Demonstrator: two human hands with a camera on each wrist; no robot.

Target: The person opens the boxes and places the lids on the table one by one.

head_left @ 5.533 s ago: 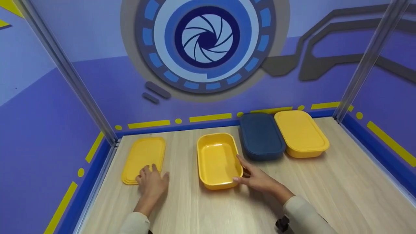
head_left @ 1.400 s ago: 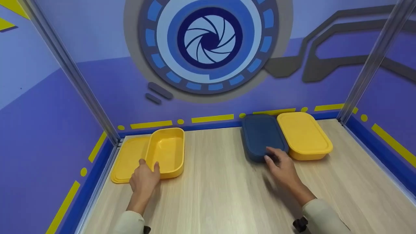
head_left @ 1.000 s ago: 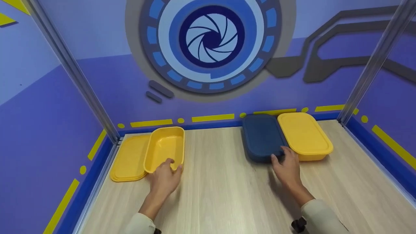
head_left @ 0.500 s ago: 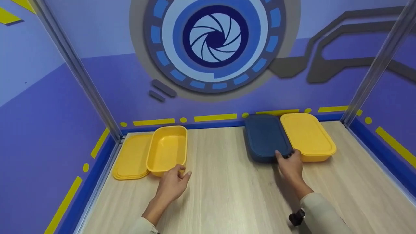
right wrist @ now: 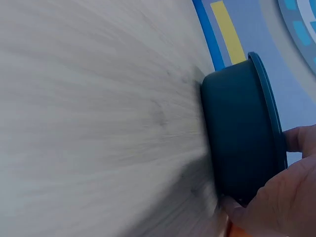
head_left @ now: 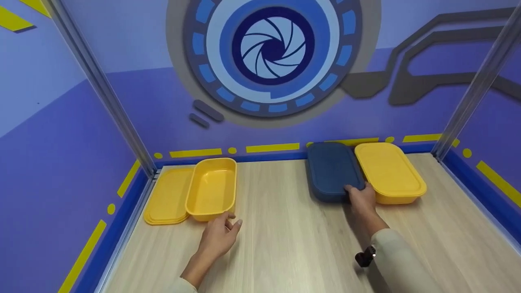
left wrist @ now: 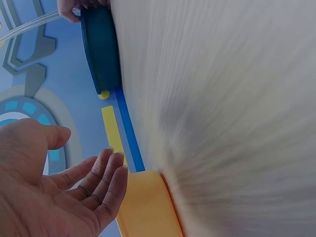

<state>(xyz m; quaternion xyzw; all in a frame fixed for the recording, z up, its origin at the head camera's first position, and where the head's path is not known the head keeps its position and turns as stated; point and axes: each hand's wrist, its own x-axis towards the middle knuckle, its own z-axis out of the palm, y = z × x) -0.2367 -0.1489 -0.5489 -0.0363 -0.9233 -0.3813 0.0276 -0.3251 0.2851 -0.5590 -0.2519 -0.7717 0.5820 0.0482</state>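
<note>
In the head view my right hand (head_left: 362,199) grips the near right corner of a dark blue lidded food container (head_left: 334,173). The right wrist view shows the thumb and fingers around the end of this blue container (right wrist: 242,133). My left hand (head_left: 220,236), fingers loosely bent, is at the near edge of a yellow food container (head_left: 211,187) without a lid; whether it touches is unclear. A flat yellow lid (head_left: 167,197) lies left of that container, its right edge partly hidden. In the left wrist view the left hand (left wrist: 74,182) holds nothing.
A yellow lidded container (head_left: 390,169) stands right beside the blue one, near the back wall. Purple-blue walls with metal corner posts (head_left: 101,85) enclose the wooden table (head_left: 281,244) at the back and sides.
The lidless yellow container has moved left, next to the lid. My right hand went from it to the blue container and now grips that. My left hand shifted right, to the yellow container's front.
</note>
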